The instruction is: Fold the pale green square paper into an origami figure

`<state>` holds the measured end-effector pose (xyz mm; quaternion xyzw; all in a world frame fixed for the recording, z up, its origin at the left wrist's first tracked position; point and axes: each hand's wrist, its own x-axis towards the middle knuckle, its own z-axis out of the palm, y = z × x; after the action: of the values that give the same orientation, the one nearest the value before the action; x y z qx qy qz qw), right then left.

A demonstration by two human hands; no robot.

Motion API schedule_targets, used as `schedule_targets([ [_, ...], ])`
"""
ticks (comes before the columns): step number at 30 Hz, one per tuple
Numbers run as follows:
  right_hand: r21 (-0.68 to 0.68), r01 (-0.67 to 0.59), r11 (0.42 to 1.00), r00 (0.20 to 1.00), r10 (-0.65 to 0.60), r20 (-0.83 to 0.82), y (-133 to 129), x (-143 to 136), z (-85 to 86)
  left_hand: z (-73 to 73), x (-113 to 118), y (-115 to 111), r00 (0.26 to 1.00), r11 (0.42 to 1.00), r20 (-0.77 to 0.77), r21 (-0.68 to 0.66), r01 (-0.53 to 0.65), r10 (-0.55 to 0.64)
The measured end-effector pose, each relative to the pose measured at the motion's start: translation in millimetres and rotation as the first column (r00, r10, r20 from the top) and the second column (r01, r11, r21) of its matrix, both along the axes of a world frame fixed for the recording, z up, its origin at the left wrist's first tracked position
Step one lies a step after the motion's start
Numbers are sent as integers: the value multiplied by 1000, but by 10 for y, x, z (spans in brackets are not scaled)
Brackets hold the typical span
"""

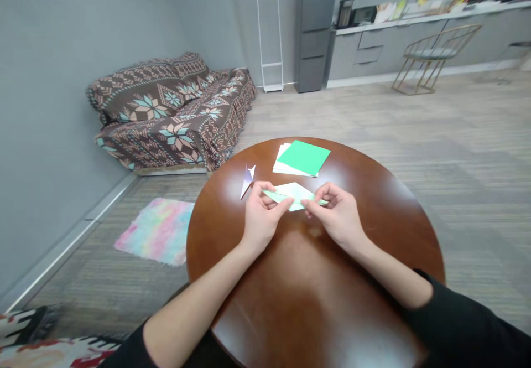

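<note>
Between my two hands is a pale green sheet of origami paper (295, 191), folded into a flat diamond shape with pointed ends left and right. My left hand (263, 213) pinches its left end, thumb on top and fingers behind. At the right end, my right hand (337, 213) pinches it the same way. Just beyond lies a stack of square paper (305, 157), a bright green sheet on top and white edges showing below. A small purple and white folded paper figure (248, 181) rests left of my left hand.
The round brown wooden table (298, 290) has a curved edge on all sides. A sofa (174, 108) with a patterned cover stands beyond it to the left, and a fluffy pastel rug (160, 229) lies on the floor. Farther back are a fridge (317, 30) and a metal chair (433, 55).
</note>
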<state>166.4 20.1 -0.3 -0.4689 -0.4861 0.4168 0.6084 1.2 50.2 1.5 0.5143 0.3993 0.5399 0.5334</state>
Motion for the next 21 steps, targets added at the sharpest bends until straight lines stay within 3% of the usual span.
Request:
schedule_targets([
  [6,3,22,1000,998,-22,-62,64,47,-20,31,-26,29,994,998,102,-63,30,-23],
  [10,1,-56,998,998,56,-30,74,89,-27,44,-73,62,979,987,196,-143,78,-49],
  [15,-12,-186,983,982,186,27,47,99,-4,47,-98,85,988,978,122,-176,111,-90],
  [21,10,-136,991,989,136,-49,78,162,28,55,-91,93,982,952,146,-262,159,-123],
])
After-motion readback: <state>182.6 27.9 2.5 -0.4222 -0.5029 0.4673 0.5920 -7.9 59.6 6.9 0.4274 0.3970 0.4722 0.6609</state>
